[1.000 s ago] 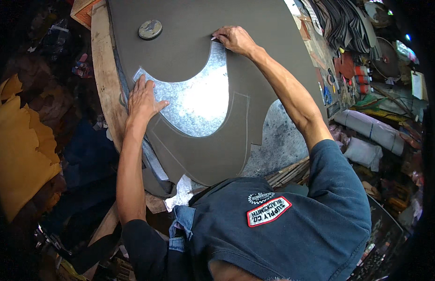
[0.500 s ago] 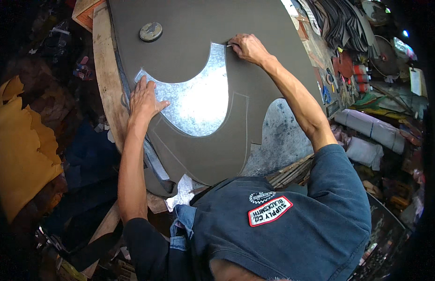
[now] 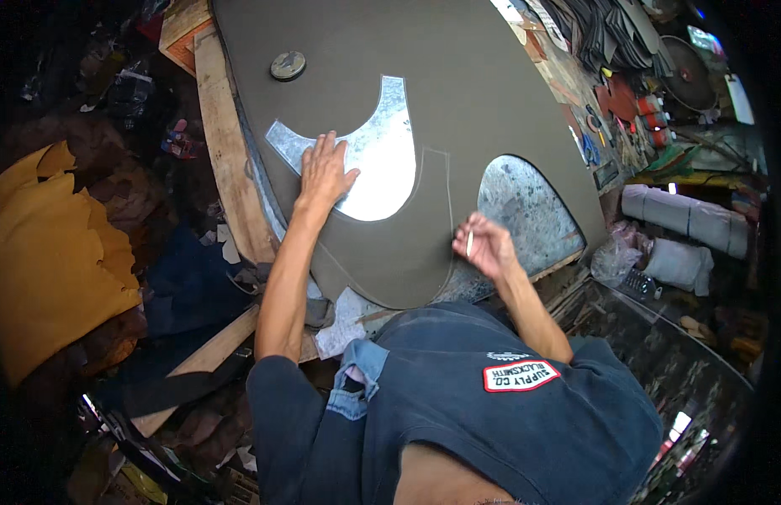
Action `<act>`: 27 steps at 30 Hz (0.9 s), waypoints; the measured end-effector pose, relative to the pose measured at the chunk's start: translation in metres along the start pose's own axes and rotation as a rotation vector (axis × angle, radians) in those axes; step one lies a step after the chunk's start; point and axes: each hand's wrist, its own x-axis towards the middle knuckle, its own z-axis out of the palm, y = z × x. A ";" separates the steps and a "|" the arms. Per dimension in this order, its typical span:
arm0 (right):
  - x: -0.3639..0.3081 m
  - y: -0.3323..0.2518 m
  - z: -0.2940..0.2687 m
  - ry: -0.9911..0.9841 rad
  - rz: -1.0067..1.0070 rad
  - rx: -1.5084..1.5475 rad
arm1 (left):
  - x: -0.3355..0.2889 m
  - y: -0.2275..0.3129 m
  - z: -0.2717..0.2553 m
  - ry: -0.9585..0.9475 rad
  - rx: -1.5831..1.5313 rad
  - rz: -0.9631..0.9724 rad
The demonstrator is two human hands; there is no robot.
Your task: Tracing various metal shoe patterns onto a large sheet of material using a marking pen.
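Note:
A shiny, curved metal template (image 3: 383, 143) lies flat on a large grey-brown sheet (image 3: 483, 76), perhaps leather. My left hand (image 3: 325, 172) rests on the template's left part, palm down with fingers stretched out. Nearer to me, by the sheet's cut edge, my right hand (image 3: 493, 248) is raised with its fingers curled around a slim white marking pen (image 3: 469, 243). Thin pale outlines run on the sheet beside and below the template; one matches its curved shape. Most of the pen is hidden in the fingers.
A round tin (image 3: 288, 66) sits on the sheet at the far left. Mottled metal (image 3: 529, 206) shows through the cut-out at right. Scissors (image 3: 590, 150), bottles (image 3: 651, 120) and stacked dark pieces (image 3: 605, 38) lie along the right. Yellow leather (image 3: 62, 261) hangs at left.
My right hand has left the template's upper right tip and come back toward me with the pen. My left hand has slid from the template's left tip toward its middle.

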 end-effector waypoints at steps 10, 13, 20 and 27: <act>-0.098 0.059 -0.033 0.061 0.060 -0.158 | 0.035 0.009 -0.008 -0.136 0.106 0.040; -0.118 0.066 -0.036 0.087 0.001 -0.162 | 0.047 0.008 -0.013 -0.145 0.192 0.043; -0.157 0.075 -0.040 0.169 -0.042 -0.254 | 0.045 -0.001 -0.066 -0.367 -0.562 -0.141; -0.122 0.043 0.000 0.194 -0.316 -0.749 | 0.015 0.062 -0.098 0.182 -1.702 -0.045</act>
